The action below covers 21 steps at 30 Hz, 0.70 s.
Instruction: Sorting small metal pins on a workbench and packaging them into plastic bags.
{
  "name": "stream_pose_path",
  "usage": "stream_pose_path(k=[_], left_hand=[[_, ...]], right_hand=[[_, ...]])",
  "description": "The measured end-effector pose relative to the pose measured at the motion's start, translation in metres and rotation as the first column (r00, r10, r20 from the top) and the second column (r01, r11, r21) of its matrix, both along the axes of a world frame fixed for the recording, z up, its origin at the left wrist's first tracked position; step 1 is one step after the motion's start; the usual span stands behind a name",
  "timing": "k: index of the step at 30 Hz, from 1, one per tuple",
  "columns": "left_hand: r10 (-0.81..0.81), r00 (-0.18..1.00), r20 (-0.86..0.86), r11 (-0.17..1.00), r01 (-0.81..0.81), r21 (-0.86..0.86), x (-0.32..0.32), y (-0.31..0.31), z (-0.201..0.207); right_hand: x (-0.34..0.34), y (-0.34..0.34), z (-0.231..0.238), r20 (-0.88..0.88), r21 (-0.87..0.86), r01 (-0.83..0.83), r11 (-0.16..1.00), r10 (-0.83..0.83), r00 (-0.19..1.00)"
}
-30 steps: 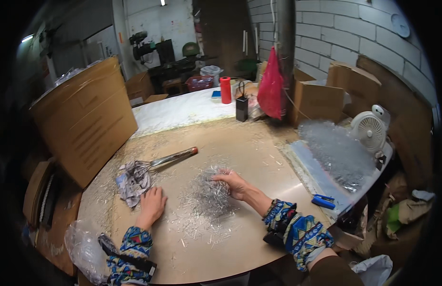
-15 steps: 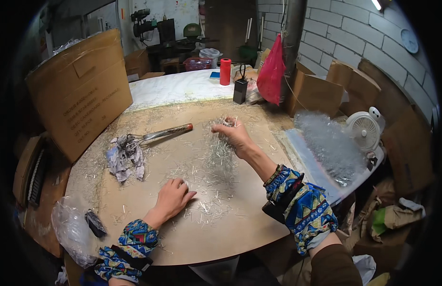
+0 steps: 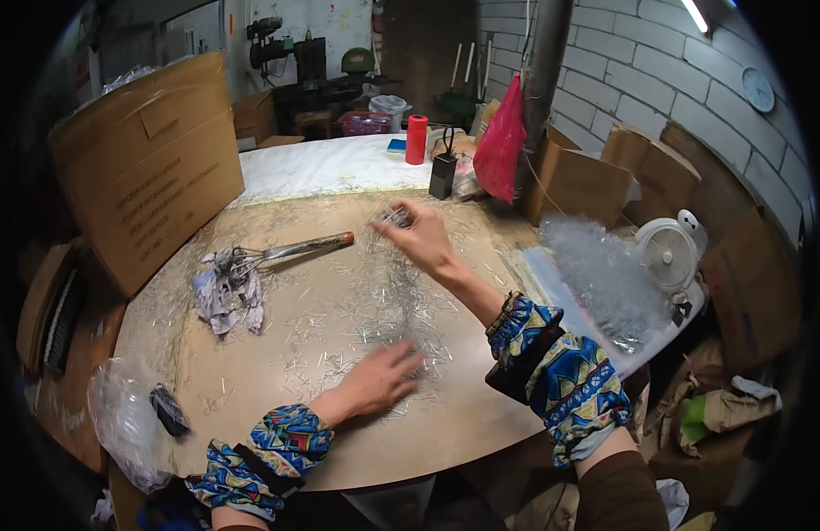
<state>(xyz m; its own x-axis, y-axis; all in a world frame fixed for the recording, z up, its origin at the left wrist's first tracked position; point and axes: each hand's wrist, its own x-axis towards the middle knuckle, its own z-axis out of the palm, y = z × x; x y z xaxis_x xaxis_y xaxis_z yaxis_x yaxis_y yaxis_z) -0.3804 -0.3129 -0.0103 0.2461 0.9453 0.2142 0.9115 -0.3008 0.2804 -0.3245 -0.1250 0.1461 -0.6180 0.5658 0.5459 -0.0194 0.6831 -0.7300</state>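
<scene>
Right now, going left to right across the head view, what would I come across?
Brush, clear plastic bag, crumpled rag, red-ended handle, right hand holding thin shiny pieces, pink hanging bag, white fan, round wall clock.
</scene>
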Motion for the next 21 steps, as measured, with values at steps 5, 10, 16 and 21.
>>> stream_pose_path(k=[5, 10, 16, 21], left_hand=[[0.286, 0.939, -0.19, 0.951, -0.302, -0.066, -0.027, -0.025, 0.008], [0.233, 0.964, -0.127, 0.969, -0.241, -0.058, -0.008, -0.037, 0.008], [0.165, 0.975, 0.146, 0.986, -0.167, 0.005, -0.008, -0.018, 0.007], [0.327, 0.945, -0.011, 0.9, -0.308, 0.307, -0.023, 0.039, -0.01]], right_hand=[[0.001, 0.016, -0.046, 0.348, 0.049, -0.213, 0.976, 0.183, 0.92], [0.018, 0.013, -0.143, 0.579, 0.352, -0.072, 0.933, -0.156, 0.8], [0.021, 0.016, -0.1, -0.414, -0.875, -0.43, 0.224, 0.117, 0.903], [0.017, 0.037, -0.079, -0.726, -0.685, -0.728, -0.015, 0.096, 0.681]])
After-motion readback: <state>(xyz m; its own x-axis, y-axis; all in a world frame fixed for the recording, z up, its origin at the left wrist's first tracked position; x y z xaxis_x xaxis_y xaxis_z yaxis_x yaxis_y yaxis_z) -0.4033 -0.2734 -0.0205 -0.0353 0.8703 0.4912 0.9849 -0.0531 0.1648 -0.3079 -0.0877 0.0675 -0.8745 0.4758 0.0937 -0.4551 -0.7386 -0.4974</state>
